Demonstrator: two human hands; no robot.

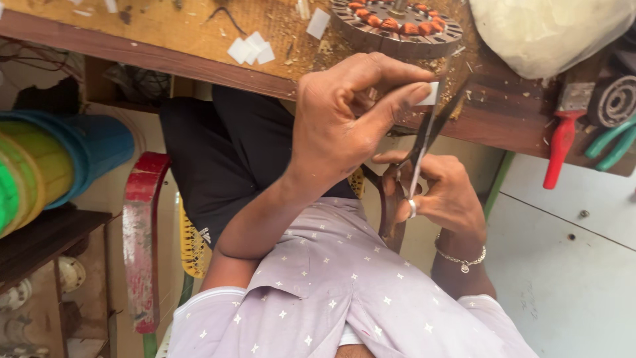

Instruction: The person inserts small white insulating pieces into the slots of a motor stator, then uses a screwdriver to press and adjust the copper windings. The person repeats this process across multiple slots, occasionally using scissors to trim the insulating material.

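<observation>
My left hand point(344, 119) pinches a small white strip of paper point(430, 94) between thumb and fingers, just below the edge of the wooden workbench point(199, 63). My right hand point(447, 192) holds a pair of scissors point(427, 136), blades parted and pointing up at the strip. I wear a ring and a chain bracelet on that hand. A round motor stator with copper-coloured windings point(397, 26) lies on the bench just above my hands. I sit in a light patterned shirt and dark trousers.
Small white paper pieces point(252, 50) lie on the bench. A red-handled tool point(562, 142) and green-handled pliers point(613, 142) rest at the right, near a white bag point(550, 30). Stacked coloured buckets point(46, 166) stand left, beside a worn red chair arm point(140, 232).
</observation>
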